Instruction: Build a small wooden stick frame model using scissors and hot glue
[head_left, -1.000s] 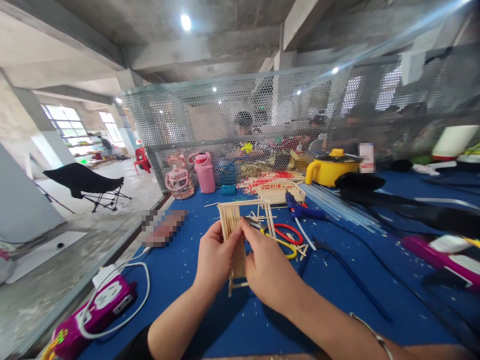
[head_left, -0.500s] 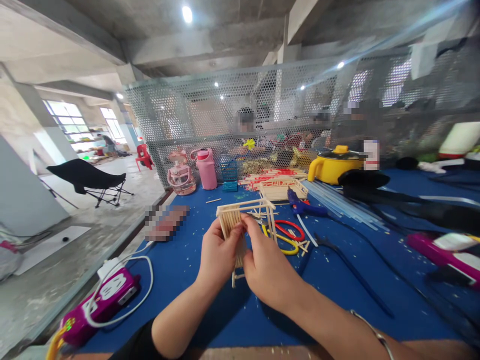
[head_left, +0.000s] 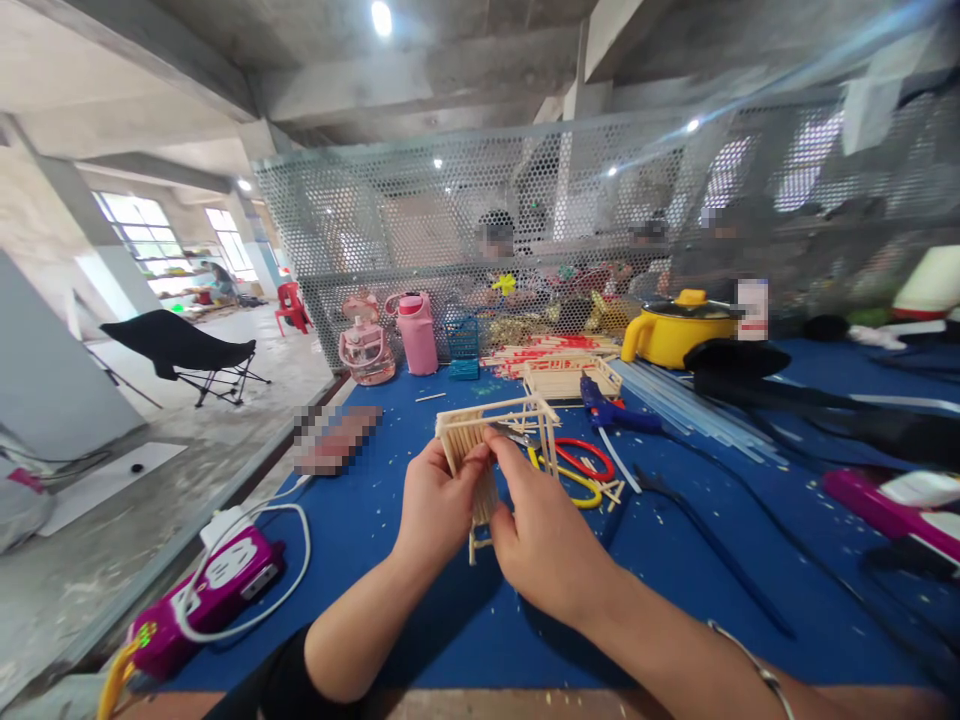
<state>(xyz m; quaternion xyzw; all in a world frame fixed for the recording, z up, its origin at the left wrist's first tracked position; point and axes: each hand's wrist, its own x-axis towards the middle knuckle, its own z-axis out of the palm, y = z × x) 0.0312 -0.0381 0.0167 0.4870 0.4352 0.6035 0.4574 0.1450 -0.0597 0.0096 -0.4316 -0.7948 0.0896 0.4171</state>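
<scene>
Between the fingers (head_left: pixel 504 450): stick frame (head_left: pixel 466 436).

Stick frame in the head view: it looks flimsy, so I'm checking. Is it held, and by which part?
Yes: left grip and right grip both hold the stick frame by its slatted side, toward the top.

no text, brand, number or sign can be read. the white and red item (head_left: pixel 752 312) beside the yellow pot (head_left: pixel 675 338) is pixelated, and the small green marks (head_left: pixel 147 633) on the purple power strip (head_left: pixel 251 570) at the left are too small to make out.
</scene>
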